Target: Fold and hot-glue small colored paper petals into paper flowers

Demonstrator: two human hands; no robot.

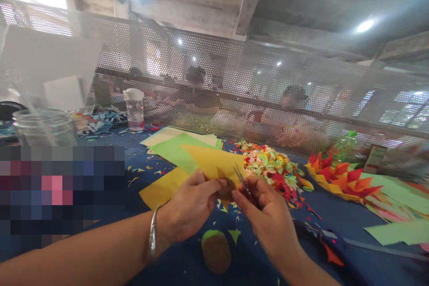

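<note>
My left hand (192, 205), with a metal bangle on the wrist, pinches a yellow paper sheet (211, 163) held up over the blue table. My right hand (268, 214) grips small scissors (241, 180) whose blades point up into the paper's jagged lower edge. Both hands meet at the centre of the view. A small brown round piece sits between the fingertips, partly hidden. Under the hands lies a brown disc with a green paper cap (216, 250).
Green and yellow sheets (174, 147) lie behind the hands. A heap of folded coloured paper pieces (275, 167) and red-orange paper spikes (338, 176) sit to the right, a glass jar (43, 127) and a bottle (134, 109) to the left. People sit behind a perforated screen (234, 80).
</note>
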